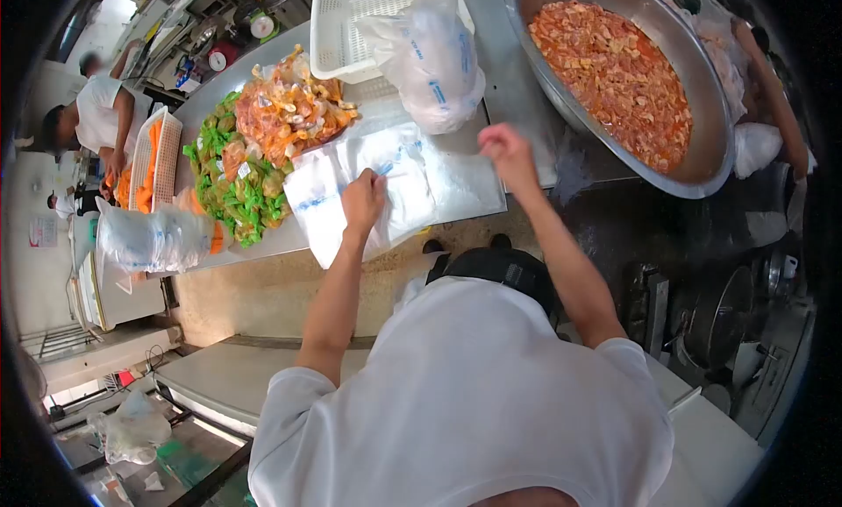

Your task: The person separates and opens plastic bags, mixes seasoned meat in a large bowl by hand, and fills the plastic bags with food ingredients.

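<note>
My left hand (364,200) is closed, gripping a clear plastic bag among the flat plastic bags (408,178) spread at the table's near edge. Blurred by motion, my right hand (509,152) is raised to the right of these bags with its fingers curled; whether anything is in them does not show. Just beyond it stands a bulky plastic bag with blue print (438,77). Left of the flat bags lie a pile of bagged orange-coloured meat (289,103) and several green-topped bags (232,178).
At the right, a large metal basin (715,169) holds cut, sauced meat (614,86). A white plastic basket (338,33) stands at the back. Farther left are a basket with orange items (171,156), a stack of clear bags (158,239) and a person in white (105,112). Another person's arm (772,95) shows beyond the basin.
</note>
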Motion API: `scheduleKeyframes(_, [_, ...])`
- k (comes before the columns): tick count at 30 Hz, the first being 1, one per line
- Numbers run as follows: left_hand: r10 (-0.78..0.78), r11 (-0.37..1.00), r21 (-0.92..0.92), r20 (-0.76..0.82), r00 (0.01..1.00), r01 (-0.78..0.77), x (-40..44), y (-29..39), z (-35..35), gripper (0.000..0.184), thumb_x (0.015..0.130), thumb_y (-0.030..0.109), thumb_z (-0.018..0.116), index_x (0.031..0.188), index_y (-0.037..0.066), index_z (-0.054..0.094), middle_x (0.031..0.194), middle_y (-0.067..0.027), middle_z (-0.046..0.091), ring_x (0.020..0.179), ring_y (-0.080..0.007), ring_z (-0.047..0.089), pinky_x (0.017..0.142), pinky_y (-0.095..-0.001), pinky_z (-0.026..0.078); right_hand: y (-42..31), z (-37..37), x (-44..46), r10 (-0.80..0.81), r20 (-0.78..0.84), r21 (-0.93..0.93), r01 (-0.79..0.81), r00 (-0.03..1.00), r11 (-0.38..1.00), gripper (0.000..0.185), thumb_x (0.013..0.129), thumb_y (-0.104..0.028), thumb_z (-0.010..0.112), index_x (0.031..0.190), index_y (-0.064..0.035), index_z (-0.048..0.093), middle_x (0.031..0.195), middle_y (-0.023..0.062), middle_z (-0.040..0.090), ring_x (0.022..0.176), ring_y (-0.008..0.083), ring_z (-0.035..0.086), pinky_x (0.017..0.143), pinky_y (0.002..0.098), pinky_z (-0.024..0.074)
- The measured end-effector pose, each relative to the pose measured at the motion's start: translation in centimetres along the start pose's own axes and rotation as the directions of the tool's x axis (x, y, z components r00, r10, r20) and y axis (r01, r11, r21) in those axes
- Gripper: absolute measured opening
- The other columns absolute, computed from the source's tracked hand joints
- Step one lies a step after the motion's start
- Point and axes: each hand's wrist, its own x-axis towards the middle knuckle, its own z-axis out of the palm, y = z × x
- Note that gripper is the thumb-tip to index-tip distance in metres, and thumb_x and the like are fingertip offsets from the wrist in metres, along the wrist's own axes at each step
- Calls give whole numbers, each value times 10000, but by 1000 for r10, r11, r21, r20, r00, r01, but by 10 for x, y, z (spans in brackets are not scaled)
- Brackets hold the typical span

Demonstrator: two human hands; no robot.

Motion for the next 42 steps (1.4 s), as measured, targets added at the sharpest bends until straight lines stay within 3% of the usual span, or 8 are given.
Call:
scheduleKeyframes(12, [1, 899, -438, -9, 1000, -5, -16, 53, -34, 270, 914, 275, 634, 860, 11, 636, 726, -135, 658, 686, -241, 636, 657, -393, 498, -5, 93, -8, -87, 413, -108, 143, 907, 984, 211, 760, -173, 767, 758, -17, 625, 675, 52, 625, 637, 107, 552, 583, 309, 471])
scheduleKeyframes(20, [229, -382, -786, 430, 873, 487, 2, 114, -87, 275, 1003, 234, 396, 933, 50, 587, 755, -52, 604, 698, -199, 606, 745, -348, 497, -38, 14, -1, -317, -61, -322, 282, 946, 904, 348, 780, -146, 777, 677, -73, 452, 644, -36, 413, 630, 87, 398, 571, 266, 374])
scheduleKeyframes(25, [422, 667, -731, 214, 881, -142, 31, 175, -131, 292, 984, 279, 494, 886, 26, 603, 769, -56, 599, 710, -167, 588, 681, -328, 471, -196, -54, -5, -455, -40, 384, 434, 890, 815, 276, 836, -167, 738, 869, -108, 470, 787, -12, 493, 726, 96, 492, 676, 250, 433])
scheduleKeyframes(28, [682, 613, 130, -584, 439, -779, 101, 215, -168, 238, 723, 231, 619, 729, -5, 594, 649, -159, 592, 607, -384, 555, 704, -505, 397, -269, -52, -11, -597, 338, 13, 630, 728, 776, 251, 770, -126, 721, 792, -89, 474, 777, 16, 533, 729, 148, 551, 684, 296, 461])
scheduleKeyframes(29, [756, 646, 236, -324, 568, -726, 116, 220, -183, 250, 677, 225, 630, 675, -24, 613, 667, -182, 618, 617, -378, 569, 761, -527, 398, -271, -48, 10, -589, 384, -218, 690, 711, 690, 209, 760, -103, 685, 794, -65, 483, 797, 58, 548, 738, 200, 565, 692, 314, 466])
scheduleKeyframes(35, [536, 694, -490, -135, 833, -527, 170, 127, -72, 158, 666, 157, 632, 649, 0, 627, 760, -222, 643, 738, -416, 607, 824, -482, 467, -110, -32, 90, -600, 385, -557, 695, 701, 455, 127, 736, -9, 527, 862, 3, 525, 889, 180, 557, 870, 386, 552, 747, 462, 445])
scheduleKeyframes(39, [480, 858, -230, 47, 876, -459, 145, 97, -35, 197, 647, 68, 626, 832, 0, 638, 973, -221, 626, 949, -403, 567, 907, -446, 447, -91, -14, 76, -479, 218, -556, 512, 850, 655, 122, 739, 2, 519, 855, -17, 552, 935, 177, 575, 934, 395, 555, 794, 469, 449])
scheduleKeyframes(42, [440, 788, -220, -451, 776, -575, 122, 125, -45, 361, 646, 73, 623, 996, 0, 573, 1072, -216, 547, 1050, -387, 504, 961, -421, 402, -96, -11, 58, -803, 64, -548, 693, 593, 468, 128, 716, 51, 496, 816, -17, 537, 974, 176, 574, 920, 400, 545, 822, 460, 446])
